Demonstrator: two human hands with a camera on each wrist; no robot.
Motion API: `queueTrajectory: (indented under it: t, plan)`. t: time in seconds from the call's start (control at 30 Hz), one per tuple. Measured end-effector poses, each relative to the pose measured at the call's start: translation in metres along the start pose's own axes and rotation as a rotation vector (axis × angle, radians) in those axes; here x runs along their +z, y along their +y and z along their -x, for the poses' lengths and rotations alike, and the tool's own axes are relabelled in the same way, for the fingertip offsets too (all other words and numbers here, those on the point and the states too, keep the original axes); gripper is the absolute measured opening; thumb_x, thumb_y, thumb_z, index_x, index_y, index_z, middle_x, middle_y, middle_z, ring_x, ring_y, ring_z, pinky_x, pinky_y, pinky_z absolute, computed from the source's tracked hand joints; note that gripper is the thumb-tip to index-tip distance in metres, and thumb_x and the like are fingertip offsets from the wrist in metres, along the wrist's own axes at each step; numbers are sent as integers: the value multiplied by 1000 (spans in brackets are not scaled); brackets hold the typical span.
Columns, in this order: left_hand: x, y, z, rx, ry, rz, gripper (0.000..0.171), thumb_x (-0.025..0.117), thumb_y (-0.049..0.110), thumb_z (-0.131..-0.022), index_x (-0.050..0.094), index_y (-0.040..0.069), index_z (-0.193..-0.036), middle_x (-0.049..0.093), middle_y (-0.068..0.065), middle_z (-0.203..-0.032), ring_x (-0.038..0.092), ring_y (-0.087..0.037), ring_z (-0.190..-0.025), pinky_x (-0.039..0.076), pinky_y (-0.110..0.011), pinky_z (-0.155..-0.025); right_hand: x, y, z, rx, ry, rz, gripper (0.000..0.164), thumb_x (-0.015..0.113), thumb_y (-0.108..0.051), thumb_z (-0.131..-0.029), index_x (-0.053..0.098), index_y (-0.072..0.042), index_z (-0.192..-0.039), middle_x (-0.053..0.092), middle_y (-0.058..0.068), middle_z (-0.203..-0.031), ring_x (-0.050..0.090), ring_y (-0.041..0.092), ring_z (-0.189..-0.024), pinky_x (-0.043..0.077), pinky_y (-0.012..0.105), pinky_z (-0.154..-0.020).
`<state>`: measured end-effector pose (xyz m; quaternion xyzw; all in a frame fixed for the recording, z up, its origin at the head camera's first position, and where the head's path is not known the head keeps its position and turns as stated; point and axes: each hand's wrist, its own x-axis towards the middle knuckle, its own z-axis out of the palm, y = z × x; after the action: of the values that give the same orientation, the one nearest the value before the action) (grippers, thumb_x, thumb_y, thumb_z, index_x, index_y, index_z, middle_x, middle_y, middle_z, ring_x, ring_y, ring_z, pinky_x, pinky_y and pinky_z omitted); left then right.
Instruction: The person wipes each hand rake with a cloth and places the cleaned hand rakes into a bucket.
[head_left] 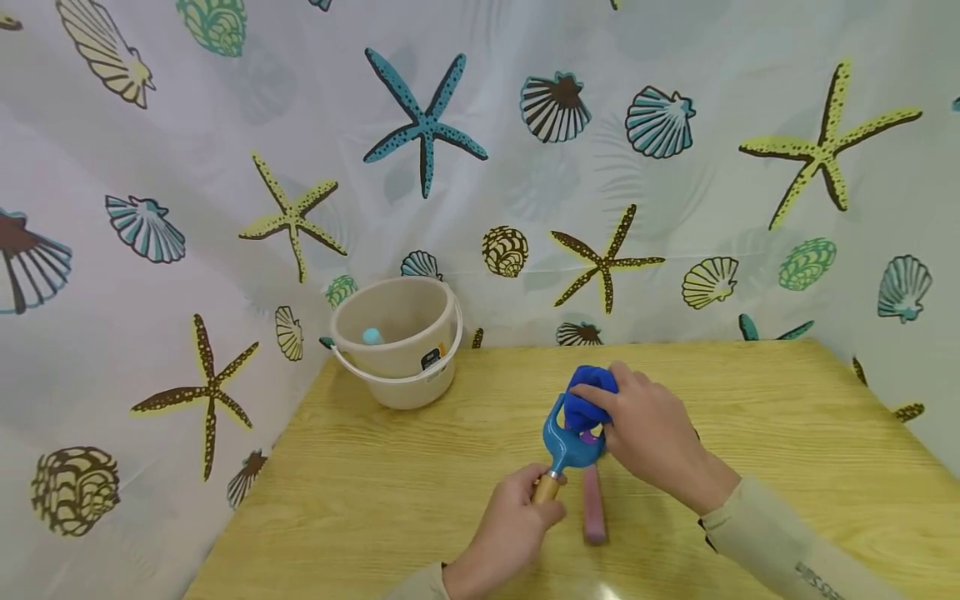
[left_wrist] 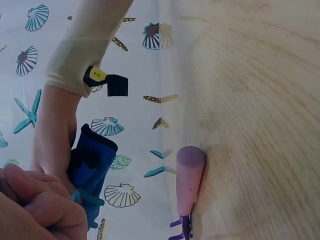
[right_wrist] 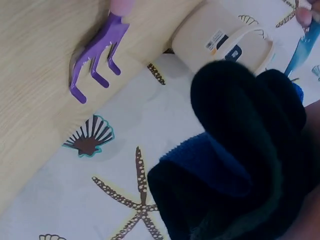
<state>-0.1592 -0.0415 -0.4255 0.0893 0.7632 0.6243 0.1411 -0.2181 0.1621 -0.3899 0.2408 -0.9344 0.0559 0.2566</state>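
Observation:
In the head view my left hand grips the wooden handle of a small garden fork with a blue metal head. My right hand holds a bunched dark blue cloth against the fork's head, covering part of its prongs. In the right wrist view the cloth hangs in thick folds close to the camera. Below the fork, a hand rake with a pink handle lies on the table; its purple bent prongs show in the right wrist view.
A beige bucket with a white handle stands at the back left of the wooden table. Inside it shows a light blue rounded thing. A curtain printed with shells and starfish hangs behind the table and along its sides.

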Motion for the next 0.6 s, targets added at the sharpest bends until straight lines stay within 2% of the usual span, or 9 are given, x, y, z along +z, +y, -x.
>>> queueTrajectory:
  t: [0.13,0.27,0.4,0.6]
  plan:
    - [-2,1,-2,-26,9,72,33,61,4,-83,64,2,-116,52,-2,-74,39,-10,-50,33,-20,-41,-5,-13,11,-107,46,-1,49,78,-4,-74,75,-23,-119,61,13,-101,62,27,-80,59,43,-68]
    - [-4,1,-3,-59,-5,142,34,59,4,-84,62,3,-118,51,0,-67,34,-8,-39,31,-20,-35,-11,-29,21,-167,23,-14,51,83,-10,-72,74,-26,-120,62,12,-107,63,26,-87,60,43,-73]
    - [-3,1,-4,-64,-10,215,33,59,2,-85,61,1,-118,50,0,-65,32,-8,-36,30,-19,-34,-12,-30,29,-133,9,-40,51,83,-8,-72,75,-28,-119,62,10,-108,64,26,-90,60,43,-75]
    - [0,2,-2,-61,4,237,30,59,1,-86,61,0,-116,50,-1,-68,31,-7,-36,29,-18,-34,-2,-8,27,-38,40,-34,46,77,-2,-76,75,-24,-117,60,10,-98,62,25,-81,59,42,-68]
